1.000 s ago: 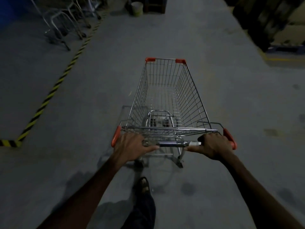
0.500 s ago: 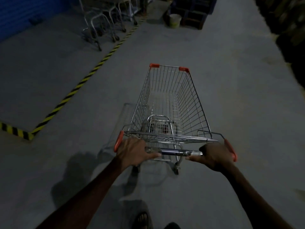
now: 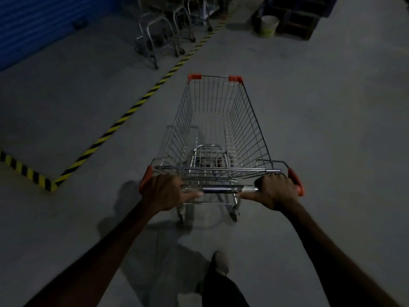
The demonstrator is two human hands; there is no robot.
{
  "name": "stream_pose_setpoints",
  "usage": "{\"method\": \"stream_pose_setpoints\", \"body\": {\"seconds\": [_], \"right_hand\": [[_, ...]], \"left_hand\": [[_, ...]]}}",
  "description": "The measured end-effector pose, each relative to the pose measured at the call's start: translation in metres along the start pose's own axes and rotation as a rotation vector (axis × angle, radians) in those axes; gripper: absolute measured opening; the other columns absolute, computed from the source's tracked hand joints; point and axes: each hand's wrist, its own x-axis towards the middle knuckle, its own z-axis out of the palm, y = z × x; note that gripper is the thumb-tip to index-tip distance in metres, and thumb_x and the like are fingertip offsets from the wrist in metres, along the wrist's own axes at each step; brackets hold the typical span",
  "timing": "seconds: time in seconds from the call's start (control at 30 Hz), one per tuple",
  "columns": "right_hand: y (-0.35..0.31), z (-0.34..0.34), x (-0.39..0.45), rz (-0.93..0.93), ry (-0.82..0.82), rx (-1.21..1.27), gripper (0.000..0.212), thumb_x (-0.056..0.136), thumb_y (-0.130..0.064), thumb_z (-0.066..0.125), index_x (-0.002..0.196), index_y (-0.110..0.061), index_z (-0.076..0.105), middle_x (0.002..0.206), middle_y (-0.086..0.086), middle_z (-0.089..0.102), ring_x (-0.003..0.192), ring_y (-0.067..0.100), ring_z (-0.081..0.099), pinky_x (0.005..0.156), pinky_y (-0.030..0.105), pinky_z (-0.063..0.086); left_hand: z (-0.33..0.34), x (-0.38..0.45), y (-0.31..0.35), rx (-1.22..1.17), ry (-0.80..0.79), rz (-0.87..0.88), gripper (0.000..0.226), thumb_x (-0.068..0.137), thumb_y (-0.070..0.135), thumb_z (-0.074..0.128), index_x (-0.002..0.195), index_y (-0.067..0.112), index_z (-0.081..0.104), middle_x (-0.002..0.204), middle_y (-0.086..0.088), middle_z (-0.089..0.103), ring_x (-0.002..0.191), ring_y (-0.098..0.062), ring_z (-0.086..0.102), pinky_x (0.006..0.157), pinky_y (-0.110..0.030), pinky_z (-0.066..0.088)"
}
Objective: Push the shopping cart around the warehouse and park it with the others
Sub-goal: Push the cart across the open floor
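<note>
A silver wire shopping cart (image 3: 247, 129) with orange corner caps stands on the grey concrete floor right in front of me, its basket empty. My left hand (image 3: 164, 191) grips the left end of the cart's handle bar (image 3: 223, 189), thumb stretched along it. My right hand (image 3: 276, 191) grips the right end of the same bar. Several parked carts (image 3: 163, 38) stand in a row at the far left, behind a yellow-and-black floor stripe (image 3: 124, 118).
A blue shutter wall (image 3: 37, 25) runs along the far left. A pale bucket (image 3: 269, 25) and dark pallets (image 3: 298, 16) sit ahead on the right. My leg and foot (image 3: 219, 275) show below the cart. Open floor lies ahead and to the right.
The cart and I have rolled forward and swung left: the parked carts, blue wall and bucket have come closer. Both hands keep the same grip on the handle.
</note>
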Motion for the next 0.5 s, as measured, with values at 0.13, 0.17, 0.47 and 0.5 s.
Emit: {"method": "stream_pose_setpoints", "body": {"seconds": [0.13, 0.17, 0.47, 0.5], "right_hand": [[0.009, -0.017, 0.077, -0.075, -0.024, 0.006, 0.089, 0.067, -0.107, 0.023, 0.064, -0.024, 0.057, 0.076, -0.002, 0.069, 0.083, 0.023, 0.071, 0.080, 0.035, 0.048], [0.013, -0.019, 0.097, -0.091, -0.029, 0.004, 0.088, 0.067, -0.107, 0.023, 0.063, -0.025, 0.056, 0.076, -0.002, 0.069, 0.082, 0.023, 0.070, 0.082, 0.036, 0.050], [0.014, -0.039, 0.274, -0.179, -0.005, -0.041, 0.095, 0.060, -0.109, 0.013, 0.065, -0.026, 0.058, 0.076, -0.002, 0.071, 0.081, 0.022, 0.070, 0.081, 0.036, 0.048], [0.013, -0.042, 0.292, -0.182, 0.000, -0.046, 0.092, 0.062, -0.108, 0.017, 0.064, -0.026, 0.057, 0.076, -0.001, 0.071, 0.080, 0.023, 0.071, 0.079, 0.036, 0.047]], "left_hand": [[-0.021, 0.057, -0.009, 0.029, 0.015, -0.051, 0.108, 0.061, 0.114, 0.013, 0.091, 0.033, 0.078, 0.089, 0.011, 0.077, 0.088, -0.010, 0.072, 0.117, -0.058, 0.013], [-0.027, 0.070, -0.011, 0.035, 0.033, -0.067, 0.105, 0.062, 0.114, 0.015, 0.076, 0.028, 0.074, 0.075, 0.009, 0.072, 0.078, -0.011, 0.069, 0.116, -0.058, 0.020], [-0.048, 0.202, -0.073, -0.029, 0.115, -0.167, 0.098, 0.064, 0.113, 0.017, 0.103, 0.045, 0.075, 0.102, 0.021, 0.077, 0.108, -0.005, 0.070, 0.119, -0.056, 0.022], [-0.048, 0.219, -0.083, -0.032, 0.114, -0.173, 0.098, 0.063, 0.114, 0.017, 0.104, 0.046, 0.075, 0.103, 0.021, 0.077, 0.107, -0.005, 0.070, 0.119, -0.056, 0.024]]}}
